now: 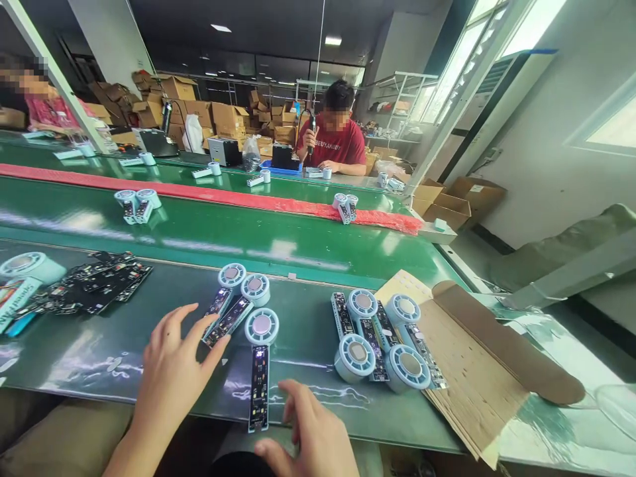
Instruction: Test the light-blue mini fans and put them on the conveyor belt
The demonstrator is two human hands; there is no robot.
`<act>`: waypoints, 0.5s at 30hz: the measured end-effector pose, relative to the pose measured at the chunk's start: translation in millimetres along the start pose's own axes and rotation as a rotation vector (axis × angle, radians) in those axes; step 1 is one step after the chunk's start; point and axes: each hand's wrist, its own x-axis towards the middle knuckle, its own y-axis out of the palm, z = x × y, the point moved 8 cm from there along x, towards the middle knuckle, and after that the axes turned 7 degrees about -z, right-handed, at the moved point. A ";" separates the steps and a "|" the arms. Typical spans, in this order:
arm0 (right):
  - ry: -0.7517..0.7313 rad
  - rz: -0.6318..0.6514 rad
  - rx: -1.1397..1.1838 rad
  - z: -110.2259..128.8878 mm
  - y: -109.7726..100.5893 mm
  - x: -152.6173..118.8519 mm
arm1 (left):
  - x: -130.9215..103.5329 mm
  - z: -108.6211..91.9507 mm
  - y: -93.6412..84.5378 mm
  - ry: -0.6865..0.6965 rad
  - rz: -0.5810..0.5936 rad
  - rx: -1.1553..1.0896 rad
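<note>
A light-blue fan unit with a dark circuit board in its handle [259, 387] lies at the table's front edge, round head away from me. Just right of its handle, my right hand [311, 427] hovers with thumb and fingers apart, holding nothing. My left hand [176, 361] is spread, its fingertips at the handles of two similar units [228, 321] lying side by side; whether they touch is hard to tell. Farther right, several more such units [382, 338] lie grouped with heads at alternating ends.
Loose circuit boards [99, 281] are piled at the left beside another light-blue unit [32, 268]. Flattened cardboard [477, 364] lies at the right. Beyond, a green belt [238, 232] carries paired units. Across it, a person in a red shirt [340, 146] holds a tool.
</note>
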 end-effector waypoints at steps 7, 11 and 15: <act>0.247 0.210 -0.343 17.0 10.5 38.9 | 13.7 -25.0 12.2 0.029 0.094 0.186; 0.235 0.233 -0.293 4.3 -2.6 30.9 | 5.6 -27.5 14.8 0.029 0.186 0.167; 0.233 0.258 -0.180 -5.6 -16.3 11.8 | -21.6 -29.4 9.9 0.054 0.351 0.098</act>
